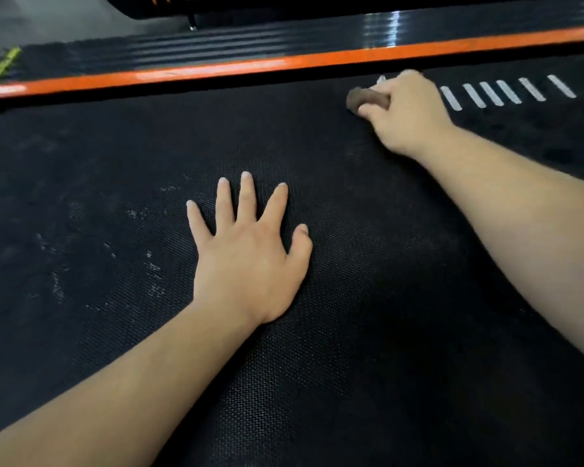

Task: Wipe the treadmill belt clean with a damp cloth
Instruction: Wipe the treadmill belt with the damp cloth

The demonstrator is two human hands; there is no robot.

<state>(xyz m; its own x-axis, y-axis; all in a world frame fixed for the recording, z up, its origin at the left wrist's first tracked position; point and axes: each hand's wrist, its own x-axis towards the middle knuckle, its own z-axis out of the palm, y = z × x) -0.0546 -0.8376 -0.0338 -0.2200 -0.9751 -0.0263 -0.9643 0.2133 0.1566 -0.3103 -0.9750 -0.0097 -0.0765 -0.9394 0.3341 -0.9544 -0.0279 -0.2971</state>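
Observation:
The black textured treadmill belt (317, 365) fills most of the view, with pale dusty smudges on its left part. My left hand (250, 257) lies flat on the belt's middle, fingers spread and straight. My right hand (405, 112) is at the far side of the belt, fingers curled around a bunched brown cloth (364, 97) that pokes out to its left and touches the belt. Most of the cloth is hidden inside the hand.
An orange stripe (216, 70) runs along the far edge of the belt, with a black ribbed side rail (182, 50) beyond it. White slanted marks (506, 92) are printed on the belt right of my right hand. Grey floor (48, 18) shows at top left.

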